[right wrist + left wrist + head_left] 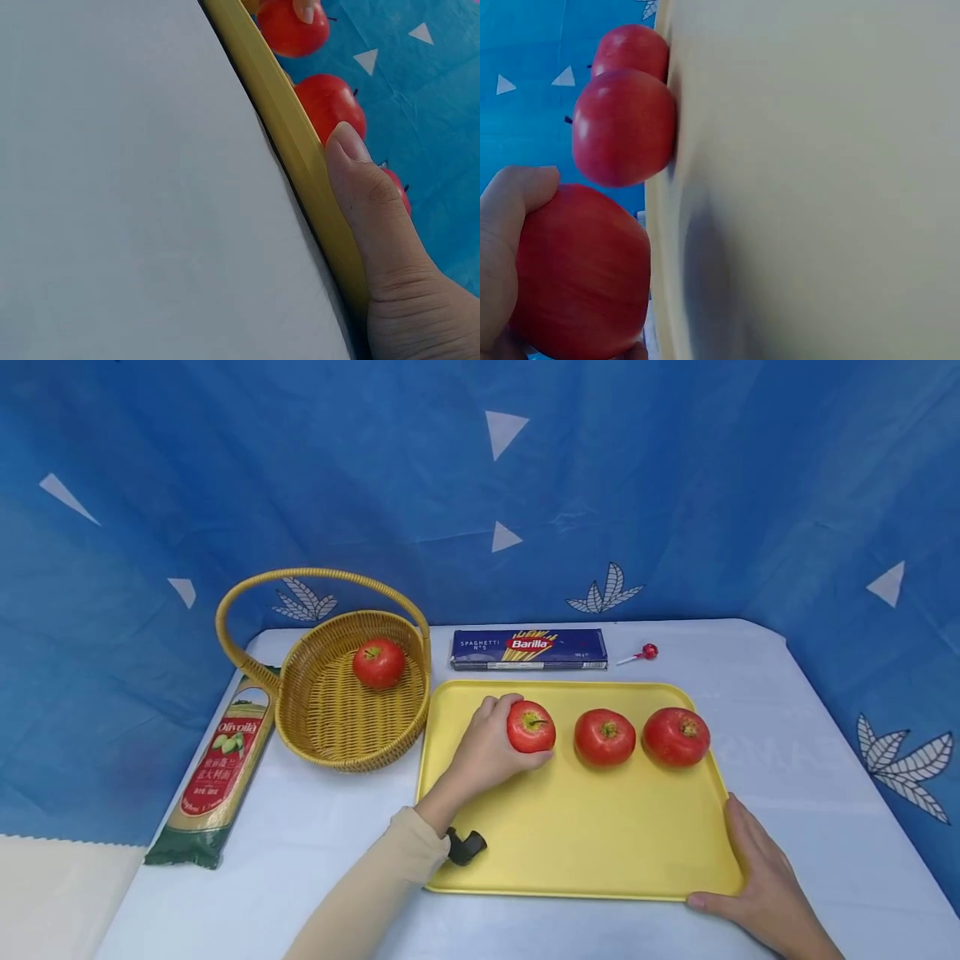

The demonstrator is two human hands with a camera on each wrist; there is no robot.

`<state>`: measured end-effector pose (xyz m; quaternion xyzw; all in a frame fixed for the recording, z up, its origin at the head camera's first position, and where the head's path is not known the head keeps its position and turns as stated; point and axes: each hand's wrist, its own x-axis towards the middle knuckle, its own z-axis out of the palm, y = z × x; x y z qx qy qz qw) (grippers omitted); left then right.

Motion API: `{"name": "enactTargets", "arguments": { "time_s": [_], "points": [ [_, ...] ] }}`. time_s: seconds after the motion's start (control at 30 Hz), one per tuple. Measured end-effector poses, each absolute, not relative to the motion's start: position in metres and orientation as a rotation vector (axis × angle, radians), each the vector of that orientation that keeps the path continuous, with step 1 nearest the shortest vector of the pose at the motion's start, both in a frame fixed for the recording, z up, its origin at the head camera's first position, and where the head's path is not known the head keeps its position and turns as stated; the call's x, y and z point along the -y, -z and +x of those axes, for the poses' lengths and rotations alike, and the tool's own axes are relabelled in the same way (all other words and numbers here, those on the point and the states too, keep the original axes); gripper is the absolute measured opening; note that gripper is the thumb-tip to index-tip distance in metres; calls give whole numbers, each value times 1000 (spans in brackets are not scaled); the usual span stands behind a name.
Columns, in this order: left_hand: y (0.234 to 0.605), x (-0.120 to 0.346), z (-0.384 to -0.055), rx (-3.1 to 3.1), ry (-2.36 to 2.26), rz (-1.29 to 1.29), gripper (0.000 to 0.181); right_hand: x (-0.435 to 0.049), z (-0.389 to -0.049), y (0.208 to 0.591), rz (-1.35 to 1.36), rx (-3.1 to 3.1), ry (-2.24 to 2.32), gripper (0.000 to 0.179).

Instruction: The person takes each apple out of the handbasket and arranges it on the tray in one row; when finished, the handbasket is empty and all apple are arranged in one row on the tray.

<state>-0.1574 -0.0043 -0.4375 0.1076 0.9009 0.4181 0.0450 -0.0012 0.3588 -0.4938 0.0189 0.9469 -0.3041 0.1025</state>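
Note:
My left hand (491, 745) grips a red apple (531, 727) by its sides, over the left part of a yellow tray (585, 843). In the left wrist view the held apple (585, 274) is raised off the tray, which bears a shadow. Two more apples, a middle one (604, 737) and a right one (677, 737), sit on the tray's far right part. The right hand (765, 877) rests at the tray's near right corner, thumb along the front rim and straight fingers against the right side. Its thumb (375, 202) touches the rim in the right wrist view.
A wicker basket (311, 743) with a tall handle stands left of the tray, one apple (378, 662) inside. Beside it lies an Olivoilà pasta packet (221, 768). Behind the tray are a blue Barilla spaghetti box (528, 649) and a red lollipop (648, 652).

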Motion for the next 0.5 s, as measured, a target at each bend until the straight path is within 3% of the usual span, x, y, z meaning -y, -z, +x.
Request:
{"name": "enactTargets", "arguments": {
  "time_s": [0.5],
  "points": [
    [457, -13, -165, -2658, -1366, 272, 86, -360, -2, 495, 78, -2788, 882, 139]
  ]
}}
